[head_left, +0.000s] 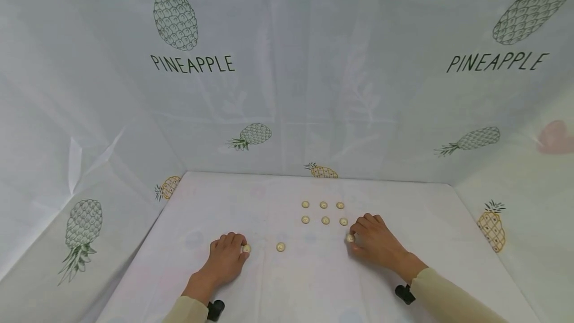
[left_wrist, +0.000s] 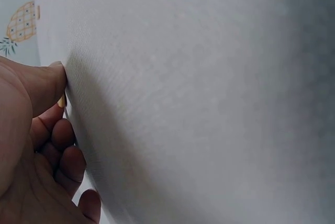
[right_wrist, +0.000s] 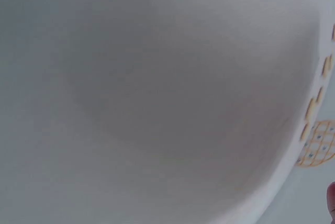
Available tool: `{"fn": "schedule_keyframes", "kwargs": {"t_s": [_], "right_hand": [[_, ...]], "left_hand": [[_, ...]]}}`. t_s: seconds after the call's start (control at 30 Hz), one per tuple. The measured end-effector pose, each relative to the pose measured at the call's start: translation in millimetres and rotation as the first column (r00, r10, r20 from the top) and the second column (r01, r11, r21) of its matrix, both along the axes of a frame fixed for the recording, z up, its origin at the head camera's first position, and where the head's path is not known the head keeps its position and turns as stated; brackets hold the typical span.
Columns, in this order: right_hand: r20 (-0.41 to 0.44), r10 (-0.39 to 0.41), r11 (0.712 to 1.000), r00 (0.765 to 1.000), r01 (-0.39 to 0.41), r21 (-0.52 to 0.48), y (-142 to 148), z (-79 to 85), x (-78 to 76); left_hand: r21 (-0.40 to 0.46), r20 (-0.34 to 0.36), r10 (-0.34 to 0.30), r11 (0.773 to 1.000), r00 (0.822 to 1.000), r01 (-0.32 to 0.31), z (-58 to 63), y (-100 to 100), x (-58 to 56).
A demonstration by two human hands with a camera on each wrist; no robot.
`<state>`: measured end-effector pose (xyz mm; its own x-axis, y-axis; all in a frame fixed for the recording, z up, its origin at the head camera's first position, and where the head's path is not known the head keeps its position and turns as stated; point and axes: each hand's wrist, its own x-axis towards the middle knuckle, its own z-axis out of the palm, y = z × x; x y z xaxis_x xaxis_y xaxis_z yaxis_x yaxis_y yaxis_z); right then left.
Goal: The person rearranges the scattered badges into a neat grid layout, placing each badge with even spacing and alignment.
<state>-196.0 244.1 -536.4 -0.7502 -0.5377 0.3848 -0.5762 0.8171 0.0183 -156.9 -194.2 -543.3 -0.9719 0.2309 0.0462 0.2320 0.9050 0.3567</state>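
Small round pale-wood buttons lie on the white table. On the left, my left hand (head_left: pixel 226 255) pinches one button (head_left: pixel 246 248) between thumb and fingers; in the left wrist view only that button's edge (left_wrist: pixel 62 100) peeks out under the thumb. A lone button (head_left: pixel 280 246) lies to the right of this hand. On the right side, my right hand (head_left: pixel 374 241) holds another button (head_left: pixel 350 238) at its fingertips, down close to the cloth, just below the right end of the button rows. The right wrist view catches merely a fingertip (right_wrist: pixel 331 200) at its edge.
Farther back, buttons form two rows of three, with a back-row middle button (head_left: pixel 323 205) and a front-row middle button (head_left: pixel 325 220). White pineapple-print cloth (head_left: pixel 314 88) rises behind and at both sides of the table (head_left: pixel 215 193). A dark wrist camera (head_left: pixel 405 294) hangs under the right wrist.
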Motion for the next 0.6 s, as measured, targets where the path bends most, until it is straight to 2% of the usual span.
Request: {"fn": "schedule_keyframes", "kwargs": {"t_s": [0.2, 0.4, 0.6], "right_hand": [[0.033, -0.012, 1.0, 0.999, 0.011, 0.012, 12, -5.4, 3.5], [0.052, 0.019, 1.0, 0.998, -0.019, -0.009, 8, -5.9, 2.3], [0.094, 0.013, 1.0, 0.996, -0.013, 0.009, 4, -7.3, 0.0]], "left_hand": [[-0.007, 0.007, -0.009, 1.0, 1.0, 0.009, 3.5, 0, 0.0], [-0.012, 0.047, -0.005, 1.0, 0.999, 0.005, 9.1, 1, 0.6], [-0.014, 0.065, 0.003, 1.0, 0.998, -0.003, 9.9, 1, 0.8]]}}
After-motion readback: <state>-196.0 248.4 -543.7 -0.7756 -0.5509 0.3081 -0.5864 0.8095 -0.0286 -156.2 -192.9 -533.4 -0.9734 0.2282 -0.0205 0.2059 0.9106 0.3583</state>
